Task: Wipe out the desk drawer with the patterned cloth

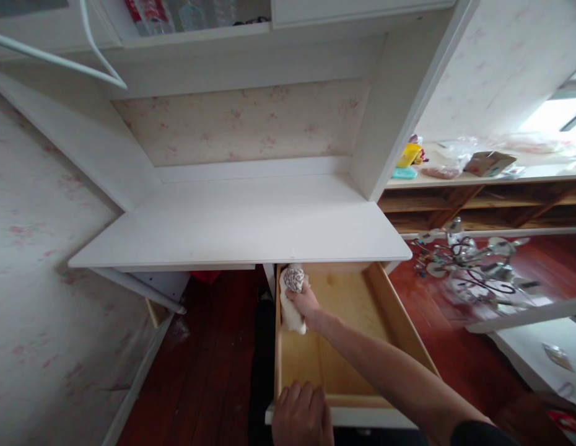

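Well, the right hand (307,305) has its fingers closed on a bunched cloth (292,314) (white, partly brown-patterned) inside the pulled-out drawer (350,303), just below the frame's centre. At the bottom edge, the left hand (300,415) bends over the drawer's front; how tightly it grips, I cannot tell.

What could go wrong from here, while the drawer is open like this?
The left hand rests on the front of the drawer; if it pushes, the right hand, inside near the edge of the desk, might be pinched. The cloth lies against the drawer's left side and could perhaps snag.
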Demonstrator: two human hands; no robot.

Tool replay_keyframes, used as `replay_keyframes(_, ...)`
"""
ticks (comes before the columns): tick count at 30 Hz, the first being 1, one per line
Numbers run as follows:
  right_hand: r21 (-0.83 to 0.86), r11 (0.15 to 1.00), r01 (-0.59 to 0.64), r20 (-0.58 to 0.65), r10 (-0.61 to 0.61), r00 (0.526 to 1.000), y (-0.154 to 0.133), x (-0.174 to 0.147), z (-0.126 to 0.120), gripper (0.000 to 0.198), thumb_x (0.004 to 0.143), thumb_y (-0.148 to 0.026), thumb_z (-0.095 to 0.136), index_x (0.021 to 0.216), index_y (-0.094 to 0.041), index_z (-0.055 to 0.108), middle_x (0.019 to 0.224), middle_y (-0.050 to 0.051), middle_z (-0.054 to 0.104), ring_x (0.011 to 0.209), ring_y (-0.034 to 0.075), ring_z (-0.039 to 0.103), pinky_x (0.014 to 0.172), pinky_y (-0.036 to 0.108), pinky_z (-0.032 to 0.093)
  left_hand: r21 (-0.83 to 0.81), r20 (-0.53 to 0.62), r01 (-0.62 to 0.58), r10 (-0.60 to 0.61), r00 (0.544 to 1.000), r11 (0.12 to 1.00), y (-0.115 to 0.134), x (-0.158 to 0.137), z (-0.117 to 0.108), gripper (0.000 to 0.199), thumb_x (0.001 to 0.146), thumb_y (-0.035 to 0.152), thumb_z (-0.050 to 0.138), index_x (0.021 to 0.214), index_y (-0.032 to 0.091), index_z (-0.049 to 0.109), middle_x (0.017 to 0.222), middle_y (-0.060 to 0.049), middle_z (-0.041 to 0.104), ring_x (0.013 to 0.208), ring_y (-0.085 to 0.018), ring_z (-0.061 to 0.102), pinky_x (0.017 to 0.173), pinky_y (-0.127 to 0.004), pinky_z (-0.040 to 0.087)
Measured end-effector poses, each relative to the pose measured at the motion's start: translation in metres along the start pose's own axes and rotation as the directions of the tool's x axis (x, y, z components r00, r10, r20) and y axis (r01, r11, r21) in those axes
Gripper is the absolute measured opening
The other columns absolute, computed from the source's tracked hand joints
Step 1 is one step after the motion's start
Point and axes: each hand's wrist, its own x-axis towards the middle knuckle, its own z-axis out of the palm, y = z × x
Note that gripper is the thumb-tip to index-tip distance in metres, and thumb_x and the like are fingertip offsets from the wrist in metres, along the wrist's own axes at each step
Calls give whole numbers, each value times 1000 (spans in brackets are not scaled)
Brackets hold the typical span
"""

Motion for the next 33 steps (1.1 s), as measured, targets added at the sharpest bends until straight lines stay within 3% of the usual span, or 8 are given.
replay_keyframes(5,-66,997,38,-23,-40,999,-15,-22,-15,31,78,-30,62,108,-23,60,100,2,71,94,22,66,83,35,53,-8,-12,22,-23,1000,1000,2,-5,0,9,81,17,52,84,23,58,67,0,57,64,-17,52,65,-34,34)
replay_keyframes(9,-426,851,307,47,-318,947,-30,-49,-20,31,84,-27,55,114,-25,60,109,3,70,105,24,63,94,38,48,-27,-47,11,-12,999,1000,0,-6,1,13,84,17,47,83,23,58,66,-1,58,63,-17,52,66,-35,33)
replay_keyframes(11,-547,647,531,243,-484,840,-29,-60,-24,36,85,-18,49,119,-23,59,119,7,68,113,25,60,99,38,45,-45,-78,-35,32,996,998,-2,-6,2,16,85,16,45,84,23,59,65,-1,57,61,-17,50,64,-34,31)
replay_keyframes(15,-421,110,901,761,-497,416,-7,-62,-36,43,89,-9,46,129,-23,55,140,9,56,138,22,38,116,44,27,-39,-92,-82,78,993,996,-3,-4,3,15,84,15,45,80,23,57,58,0,51,56,-16,45,58,-35,27)
replay_keyframes(18,-321,-64,945,873,-407,268,12,-44,-45,32,99,-13,41,123,-25,58,143,3,54,143,18,29,119,47,22,-1,-58,-79,79,995,997,-5,-4,2,13,84,17,46,74,23,52,55,1,47,54,-17,44,57,-35,26)
replay_keyframes(29,-174,-391,904,961,-266,70,-29,53,-92,26,98,-15,49,113,-29,66,137,-4,59,140,15,36,117,46,28,51,-42,-120,122,992,991,-8,-3,-1,12,72,15,53,81,23,55,62,1,54,57,-16,49,58,-34,32)
replay_keyframes(31,-213,-456,864,966,-230,118,-26,66,-110,24,96,-15,53,109,-30,68,128,-4,66,134,14,45,116,45,30,60,-40,-124,126,991,990,-9,-3,0,12,72,15,53,80,23,55,61,1,53,56,-16,49,58,-34,32)
replay_keyframes(33,-300,-499,813,953,-203,226,-18,75,-125,22,95,-16,54,103,-30,70,119,-4,70,127,15,52,114,43,33,74,-38,-136,139,990,988,-9,-4,1,11,74,16,53,81,23,55,61,1,52,56,-16,49,57,-34,32)
